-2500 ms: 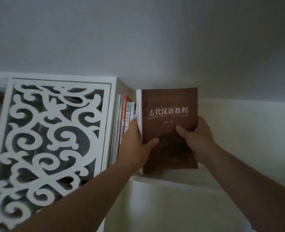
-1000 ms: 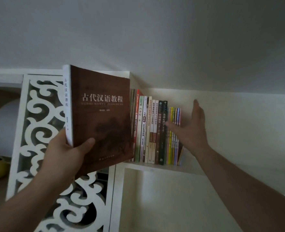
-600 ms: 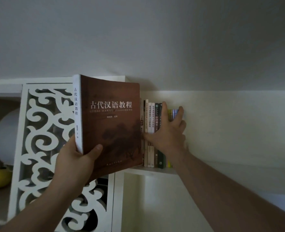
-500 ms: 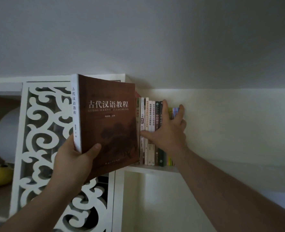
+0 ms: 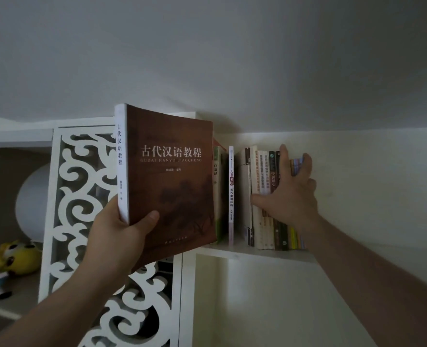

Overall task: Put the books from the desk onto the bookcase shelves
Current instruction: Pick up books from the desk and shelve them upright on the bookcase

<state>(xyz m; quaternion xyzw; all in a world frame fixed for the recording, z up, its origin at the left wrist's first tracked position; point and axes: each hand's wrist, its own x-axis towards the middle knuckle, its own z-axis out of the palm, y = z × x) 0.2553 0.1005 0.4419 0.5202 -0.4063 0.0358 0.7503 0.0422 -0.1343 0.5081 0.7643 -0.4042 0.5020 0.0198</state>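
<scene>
My left hand (image 5: 117, 236) grips a brown book (image 5: 172, 176) with a white spine by its lower edge, thumb on the cover. It is upright, in front of the bookcase's top shelf (image 5: 257, 254). My right hand (image 5: 290, 199) spans a group of standing books (image 5: 260, 171) on that shelf, with the thumb at the group's left side and the fingers curled round its right end. A gap separates this group from a thin pink-spined book (image 5: 231, 196) and a green book (image 5: 216, 176) further left.
A white fretwork panel (image 5: 82, 196) stands left of the shelf. Behind it is a pale round object (image 5: 32, 201), and a yellow plush toy (image 5: 19, 256) sits on a lower shelf. The ceiling runs just above the bookcase, and a plain wall lies to the right.
My right hand left the brown book and reached the shelved row, then drew a group of books rightward, which opened a gap. My left hand kept the brown book and shifted it left.
</scene>
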